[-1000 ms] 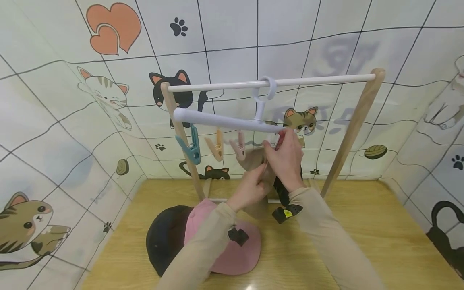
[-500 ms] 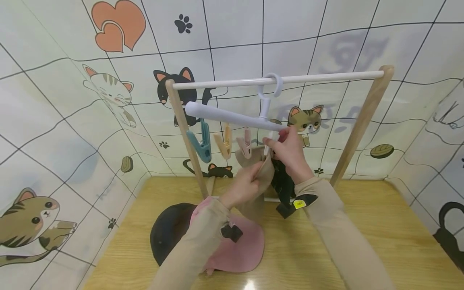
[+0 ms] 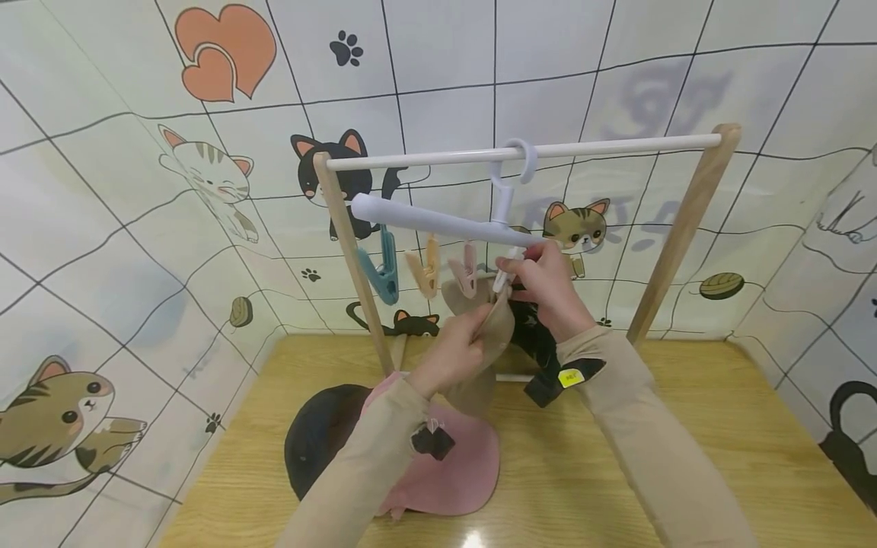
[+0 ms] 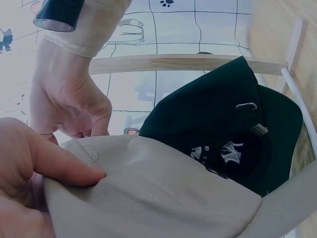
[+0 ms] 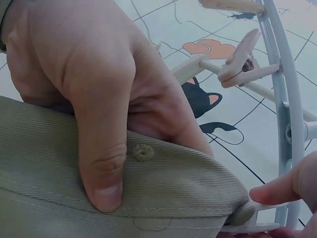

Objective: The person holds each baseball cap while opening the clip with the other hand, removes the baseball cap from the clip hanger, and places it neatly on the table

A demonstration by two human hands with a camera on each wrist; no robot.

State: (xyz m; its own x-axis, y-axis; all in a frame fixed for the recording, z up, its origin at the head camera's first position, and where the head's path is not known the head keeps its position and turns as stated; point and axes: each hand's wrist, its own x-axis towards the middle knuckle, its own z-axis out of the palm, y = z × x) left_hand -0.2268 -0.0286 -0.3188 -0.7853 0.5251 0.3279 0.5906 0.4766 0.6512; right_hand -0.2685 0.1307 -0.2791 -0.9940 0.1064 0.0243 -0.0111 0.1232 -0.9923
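A beige cap point(image 3: 499, 323) hangs below the pale lavender clothes hanger point(image 3: 438, 221). My left hand point(image 3: 457, 346) grips its edge; in the right wrist view the thumb point(image 5: 106, 168) lies flat on the ribbed cloth beside a stitched eyelet. My right hand point(image 3: 548, 285) pinches a white clothespin point(image 3: 507, 272) under the hanger's right end. The lower end of that clothespin is right at the cap's top edge, where the cloth bunches between its white tips in the right wrist view. Behind the beige cap is a dark green cap point(image 4: 213, 114), partly covered by it.
Teal point(image 3: 384, 266), yellow point(image 3: 426, 266) and pink point(image 3: 466, 270) clothespins dangle from the hanger's left half. The hanger hooks over the white rod point(image 3: 617, 148) of a wooden rack point(image 3: 685, 236). A black cap point(image 3: 318, 434) and a pink cap point(image 3: 459, 472) lie on the table.
The white clothespin has come down and tilted onto the cap's upper edge. My left hand has raised the cap's edge slightly toward it. The head view has shifted a little.
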